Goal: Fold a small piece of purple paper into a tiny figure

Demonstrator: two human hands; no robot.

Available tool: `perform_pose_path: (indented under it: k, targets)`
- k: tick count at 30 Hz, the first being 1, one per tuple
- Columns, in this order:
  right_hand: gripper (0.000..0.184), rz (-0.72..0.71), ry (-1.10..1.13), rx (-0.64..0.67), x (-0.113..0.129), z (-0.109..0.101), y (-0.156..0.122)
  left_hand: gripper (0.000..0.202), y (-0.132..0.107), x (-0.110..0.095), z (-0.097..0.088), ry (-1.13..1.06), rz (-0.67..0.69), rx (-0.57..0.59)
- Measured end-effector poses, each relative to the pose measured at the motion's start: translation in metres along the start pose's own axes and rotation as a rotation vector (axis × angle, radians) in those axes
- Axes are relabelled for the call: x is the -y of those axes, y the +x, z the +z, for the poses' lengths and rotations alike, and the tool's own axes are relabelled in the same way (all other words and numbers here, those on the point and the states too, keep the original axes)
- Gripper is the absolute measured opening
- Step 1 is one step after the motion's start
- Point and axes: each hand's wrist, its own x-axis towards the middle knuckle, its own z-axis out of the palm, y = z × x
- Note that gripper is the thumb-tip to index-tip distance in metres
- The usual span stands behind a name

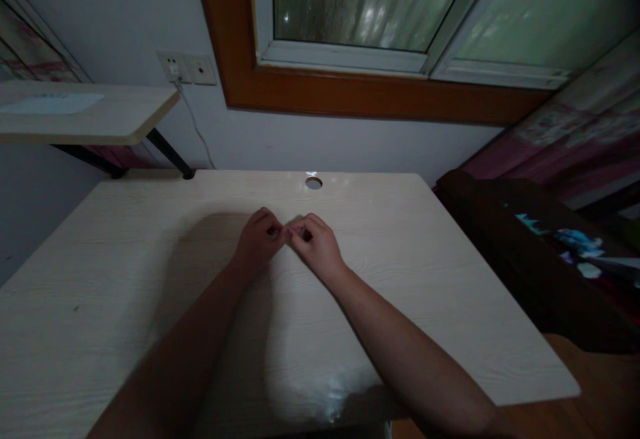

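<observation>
My left hand [259,239] and my right hand [316,244] rest side by side on a pale wooden desk [150,279], a little behind its middle. Both have the fingers curled in, and their fingertips meet between the two hands. Whatever is pinched there is too small and too dark to make out. Both forearms run back toward me across the desk.
A round cable hole [313,183] sits near the desk's far edge. A raised shelf [85,115] stands at the left, wall sockets [187,67] with a plugged cable behind it. A window [380,12] is above. Dark furniture [525,245] lies to the right.
</observation>
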Motion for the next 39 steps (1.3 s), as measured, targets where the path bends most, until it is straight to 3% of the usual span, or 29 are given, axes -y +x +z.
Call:
perform_pose_path:
  k: [11, 18, 21, 25, 29, 33, 39]
  targets:
    - [0.006, 0.024, -0.012, -0.003, -0.001, 0.001, 0.001, 0.014, 0.000, 0.007, 0.000, -0.038, -0.100, -0.051]
    - [0.008, 0.069, -0.015, -0.084, -0.005, 0.000, 0.002, 0.013, 0.002, 0.011, -0.009, -0.144, -0.300, -0.141]
    - [0.005, 0.050, 0.012, -0.076, -0.005, -0.001, 0.002, 0.013, 0.002, 0.013, -0.009, -0.211, -0.322, -0.085]
    - [0.023, -0.044, 0.030, 0.001, -0.002, -0.002, 0.001, 0.015, 0.002, 0.014, -0.007, -0.265, -0.377, 0.015]
    - [0.020, -0.118, 0.028, 0.058, 0.001, -0.005, 0.001, 0.016, 0.003, 0.009, -0.010, -0.332, -0.481, 0.101]
    - [0.020, -0.115, 0.031, 0.026, 0.001, -0.008, 0.001, 0.021, 0.004, 0.006, -0.014, -0.409, -0.509, 0.167]
    - [0.017, -0.082, 0.022, -0.006, -0.002, -0.007, 0.002, 0.024, 0.004, 0.012, -0.012, -0.547, -0.549, 0.163]
